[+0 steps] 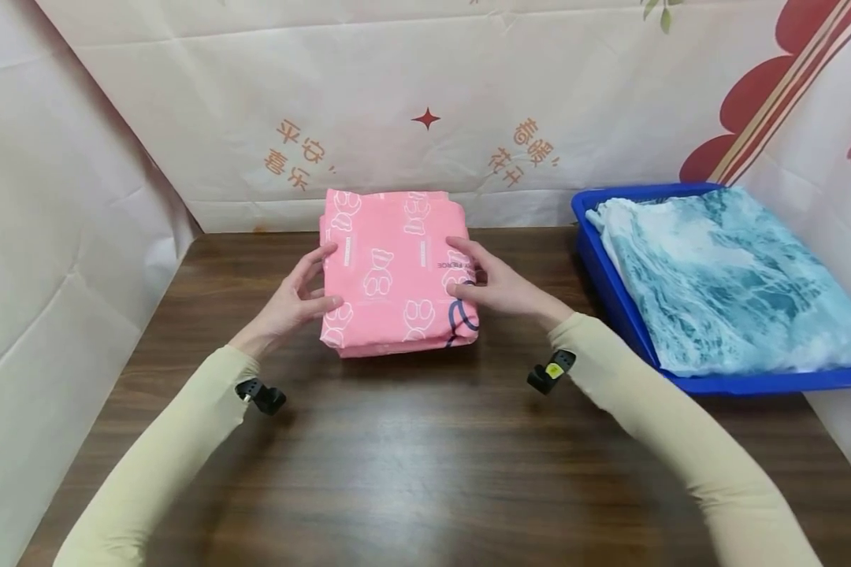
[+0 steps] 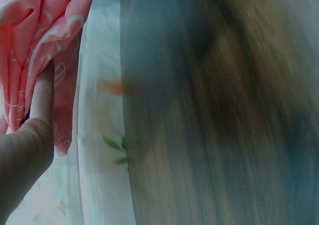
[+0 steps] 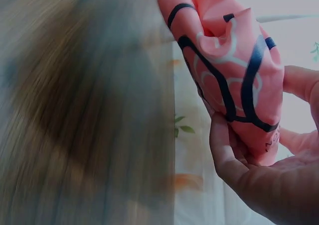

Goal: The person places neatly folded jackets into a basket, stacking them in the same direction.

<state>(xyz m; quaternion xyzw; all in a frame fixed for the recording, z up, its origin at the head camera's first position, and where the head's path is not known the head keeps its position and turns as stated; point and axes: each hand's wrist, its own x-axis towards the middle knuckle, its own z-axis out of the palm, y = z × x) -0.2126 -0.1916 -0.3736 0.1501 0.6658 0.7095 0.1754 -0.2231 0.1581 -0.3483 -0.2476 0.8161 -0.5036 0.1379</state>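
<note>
A thick folded pink cloth [image 1: 379,272], printed with white bear outlines and a dark blue pattern at its near right corner, is at the back middle of the table. My left hand [image 1: 294,295] grips its left edge, thumb and fingers spread along that side. On the opposite side, my right hand [image 1: 499,283] holds the right edge, with thumb and a finger over the top. Loose folds of the cloth [image 2: 65,41] hang around a digit in the left wrist view. The right wrist view has the cloth [image 3: 239,80] between the right thumb and fingers.
To the right stands a blue tray [image 1: 613,295] holding a folded teal and white cloth [image 1: 752,283]. A printed white backdrop [image 1: 397,63] rises behind the dark wooden table [image 1: 397,472] and along both sides.
</note>
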